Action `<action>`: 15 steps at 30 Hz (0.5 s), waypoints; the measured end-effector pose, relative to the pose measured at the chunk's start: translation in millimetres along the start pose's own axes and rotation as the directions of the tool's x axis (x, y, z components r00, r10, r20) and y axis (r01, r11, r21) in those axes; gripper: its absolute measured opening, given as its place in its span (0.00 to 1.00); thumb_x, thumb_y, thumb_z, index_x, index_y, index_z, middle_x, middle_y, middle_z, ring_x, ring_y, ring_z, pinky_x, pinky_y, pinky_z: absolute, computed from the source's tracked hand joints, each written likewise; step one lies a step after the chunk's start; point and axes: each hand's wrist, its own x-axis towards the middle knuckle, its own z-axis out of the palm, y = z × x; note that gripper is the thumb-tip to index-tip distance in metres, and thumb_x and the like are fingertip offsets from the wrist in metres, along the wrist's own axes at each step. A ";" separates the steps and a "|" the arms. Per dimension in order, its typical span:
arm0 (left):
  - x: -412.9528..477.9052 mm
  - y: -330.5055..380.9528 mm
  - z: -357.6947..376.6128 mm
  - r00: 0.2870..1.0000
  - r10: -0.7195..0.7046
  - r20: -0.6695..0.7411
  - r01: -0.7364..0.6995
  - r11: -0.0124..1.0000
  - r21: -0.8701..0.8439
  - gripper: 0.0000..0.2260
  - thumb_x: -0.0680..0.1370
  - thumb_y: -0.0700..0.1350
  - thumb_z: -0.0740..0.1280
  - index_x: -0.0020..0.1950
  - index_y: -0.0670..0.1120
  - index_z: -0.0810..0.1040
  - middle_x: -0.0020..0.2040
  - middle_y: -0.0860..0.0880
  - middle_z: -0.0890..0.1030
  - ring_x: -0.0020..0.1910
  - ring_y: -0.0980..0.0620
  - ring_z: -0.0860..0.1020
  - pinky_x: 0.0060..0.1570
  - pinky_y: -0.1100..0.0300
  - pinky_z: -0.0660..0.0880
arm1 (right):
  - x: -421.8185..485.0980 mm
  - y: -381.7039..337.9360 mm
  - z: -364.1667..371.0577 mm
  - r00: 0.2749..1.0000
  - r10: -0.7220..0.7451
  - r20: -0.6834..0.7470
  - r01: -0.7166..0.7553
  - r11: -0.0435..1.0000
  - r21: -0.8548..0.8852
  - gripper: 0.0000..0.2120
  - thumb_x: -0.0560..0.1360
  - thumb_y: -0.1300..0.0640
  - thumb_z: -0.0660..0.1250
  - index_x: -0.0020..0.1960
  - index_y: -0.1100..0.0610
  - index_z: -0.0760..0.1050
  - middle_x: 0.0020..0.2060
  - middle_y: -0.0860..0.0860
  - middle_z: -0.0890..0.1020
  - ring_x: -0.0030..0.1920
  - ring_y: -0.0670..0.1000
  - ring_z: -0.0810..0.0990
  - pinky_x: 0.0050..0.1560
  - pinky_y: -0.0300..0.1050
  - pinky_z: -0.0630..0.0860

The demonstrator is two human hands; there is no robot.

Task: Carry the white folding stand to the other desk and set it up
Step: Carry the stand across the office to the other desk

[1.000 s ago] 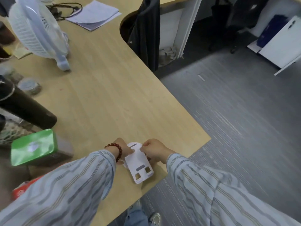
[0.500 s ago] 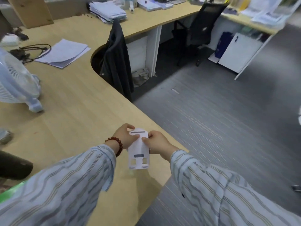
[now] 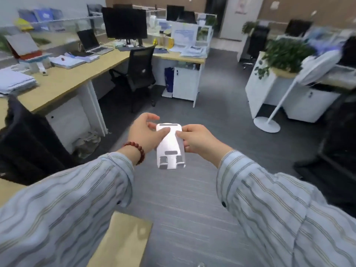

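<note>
White folding stand held flat above open grey carpet, beyond the desk corner, left hand and right hand pinching its upper edges, thumbs on top.

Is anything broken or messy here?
Nothing looks broken. The stand is flat and whole, held by the left hand and right hand over the floor. The picture is blurry.
</note>
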 end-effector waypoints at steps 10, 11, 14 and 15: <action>153.2 142.5 223.7 0.945 0.298 0.134 -0.313 0.943 0.115 0.25 0.68 0.56 0.71 0.61 0.48 0.71 0.58 0.47 0.73 0.51 0.52 0.74 0.55 0.56 0.74 | 91.8 -45.4 -259.8 0.944 -0.003 -0.329 0.041 0.993 0.106 0.07 0.74 0.69 0.61 0.48 0.65 0.77 0.41 0.59 0.80 0.35 0.52 0.79 0.27 0.36 0.77; 169.8 152.2 243.5 0.946 0.289 0.144 -0.305 0.947 0.102 0.27 0.68 0.57 0.71 0.62 0.48 0.70 0.62 0.46 0.72 0.53 0.51 0.74 0.56 0.57 0.72 | 101.3 -49.1 -282.8 0.938 -0.004 -0.347 0.045 0.993 0.110 0.07 0.74 0.69 0.62 0.49 0.66 0.78 0.42 0.59 0.80 0.36 0.53 0.80 0.29 0.37 0.78; 212.8 180.0 299.2 0.951 0.179 0.251 -0.183 0.983 -0.004 0.29 0.72 0.57 0.67 0.69 0.46 0.65 0.67 0.46 0.70 0.61 0.48 0.73 0.58 0.56 0.72 | 135.1 -56.2 -346.0 0.917 -0.006 -0.398 0.076 0.984 0.160 0.08 0.75 0.68 0.62 0.51 0.66 0.77 0.45 0.60 0.81 0.36 0.51 0.80 0.28 0.38 0.77; 226.5 186.8 316.7 0.941 0.130 0.312 -0.119 0.991 -0.055 0.28 0.74 0.57 0.65 0.70 0.46 0.64 0.65 0.47 0.71 0.59 0.48 0.74 0.53 0.57 0.75 | 147.0 -57.7 -363.7 0.912 0.000 -0.409 0.082 0.979 0.184 0.08 0.74 0.69 0.61 0.50 0.66 0.77 0.45 0.60 0.81 0.35 0.51 0.79 0.28 0.38 0.77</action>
